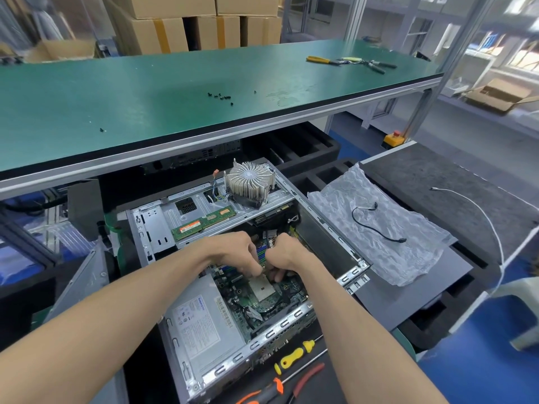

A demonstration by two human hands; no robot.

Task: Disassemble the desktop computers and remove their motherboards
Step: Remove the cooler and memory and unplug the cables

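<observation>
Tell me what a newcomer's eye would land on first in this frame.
Probably the open desktop case at centre, where the left hand and right hand work close together over the motherboard. Next, the round finned heatsink resting on the case's far end, beside a green RAM stick.

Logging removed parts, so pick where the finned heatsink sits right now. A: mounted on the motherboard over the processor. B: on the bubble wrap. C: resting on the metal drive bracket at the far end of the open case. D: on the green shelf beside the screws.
C: the finned heatsink rests on the metal drive bracket, beyond the loose memory stick.
</observation>
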